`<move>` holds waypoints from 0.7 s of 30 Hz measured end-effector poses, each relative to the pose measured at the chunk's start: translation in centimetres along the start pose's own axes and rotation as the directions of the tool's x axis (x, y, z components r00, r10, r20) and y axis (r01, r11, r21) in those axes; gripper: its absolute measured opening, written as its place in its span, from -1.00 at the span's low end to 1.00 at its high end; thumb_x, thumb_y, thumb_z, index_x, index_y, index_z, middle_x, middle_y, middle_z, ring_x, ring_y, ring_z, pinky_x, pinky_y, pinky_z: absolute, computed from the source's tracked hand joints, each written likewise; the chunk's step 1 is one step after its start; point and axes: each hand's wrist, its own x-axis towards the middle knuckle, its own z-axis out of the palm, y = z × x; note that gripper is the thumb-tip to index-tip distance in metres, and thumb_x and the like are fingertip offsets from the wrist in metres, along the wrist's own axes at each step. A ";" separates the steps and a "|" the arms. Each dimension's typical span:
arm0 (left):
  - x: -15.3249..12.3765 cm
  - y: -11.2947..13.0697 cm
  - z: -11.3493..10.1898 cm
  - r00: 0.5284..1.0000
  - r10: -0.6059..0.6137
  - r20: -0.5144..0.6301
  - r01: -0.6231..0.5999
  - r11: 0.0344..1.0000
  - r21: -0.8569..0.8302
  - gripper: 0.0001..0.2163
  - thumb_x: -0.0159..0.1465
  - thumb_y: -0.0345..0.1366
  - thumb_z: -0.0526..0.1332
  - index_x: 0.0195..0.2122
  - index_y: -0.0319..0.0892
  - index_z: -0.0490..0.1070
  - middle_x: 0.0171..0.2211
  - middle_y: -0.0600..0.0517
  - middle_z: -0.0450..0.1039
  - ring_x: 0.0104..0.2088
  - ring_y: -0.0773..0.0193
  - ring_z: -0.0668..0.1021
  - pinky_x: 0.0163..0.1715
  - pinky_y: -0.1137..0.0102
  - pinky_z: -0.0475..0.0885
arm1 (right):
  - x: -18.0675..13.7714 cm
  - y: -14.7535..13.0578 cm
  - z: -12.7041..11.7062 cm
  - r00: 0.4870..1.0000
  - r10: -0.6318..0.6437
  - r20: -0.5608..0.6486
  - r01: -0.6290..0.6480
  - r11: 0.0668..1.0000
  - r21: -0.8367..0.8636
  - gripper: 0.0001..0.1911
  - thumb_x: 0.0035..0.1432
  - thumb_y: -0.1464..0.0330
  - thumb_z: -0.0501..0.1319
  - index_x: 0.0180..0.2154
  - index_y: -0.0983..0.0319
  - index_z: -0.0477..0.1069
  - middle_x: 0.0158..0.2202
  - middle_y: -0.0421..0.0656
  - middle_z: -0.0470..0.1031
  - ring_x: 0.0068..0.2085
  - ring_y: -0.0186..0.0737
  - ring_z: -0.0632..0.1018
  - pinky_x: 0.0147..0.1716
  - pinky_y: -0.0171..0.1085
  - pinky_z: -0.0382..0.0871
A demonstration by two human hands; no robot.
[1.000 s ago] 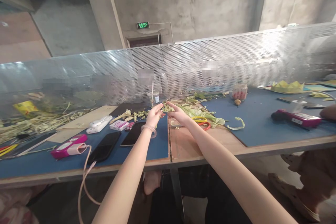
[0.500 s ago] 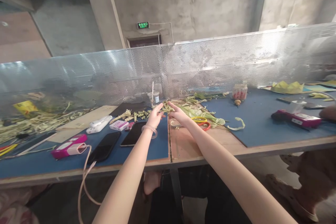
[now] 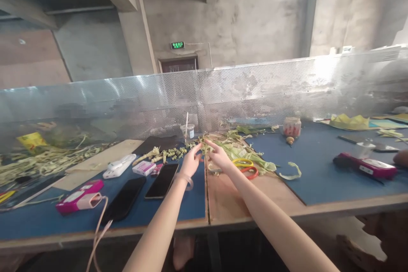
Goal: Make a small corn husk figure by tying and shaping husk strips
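Both arms reach far across the table. My left hand (image 3: 190,161) and my right hand (image 3: 218,156) meet at a small clump of green leaf strips (image 3: 203,144) near the mesh screen, fingertips pinching it from both sides. A row of small woven leaf pieces (image 3: 168,153) lies just left of my left hand. A heap of green leaf strips (image 3: 242,148) lies right of my right hand, with yellow and orange scissors (image 3: 245,166) beside it. A hair band circles my left wrist.
Two dark phones (image 3: 142,189), a white power bank (image 3: 119,165), and a pink device (image 3: 79,196) with a cable lie left. A plastic cup with a straw (image 3: 188,130) stands by the perforated metal screen (image 3: 261,89). Another pink device (image 3: 366,165) lies right. Dry strips (image 3: 47,159) pile far left.
The camera has tilted up a little, so the table sits lower in view. Both hands stay together at the leaf clump, with barely any shift.
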 end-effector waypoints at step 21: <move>-11.0 3.5 2.9 0.975 -0.113 0.191 0.126 0.990 -0.056 -0.50 0.13 -0.39 0.16 0.14 -0.10 0.26 0.14 -0.07 0.28 0.11 0.12 0.35 0.08 0.30 0.25 | -12.8 0.1 -2.6 0.979 0.048 0.198 -0.052 0.999 0.011 -0.14 -0.12 0.59 0.03 0.26 0.07 -0.06 -0.24 -0.16 0.42 -0.52 -0.44 0.30 -0.48 -0.40 0.30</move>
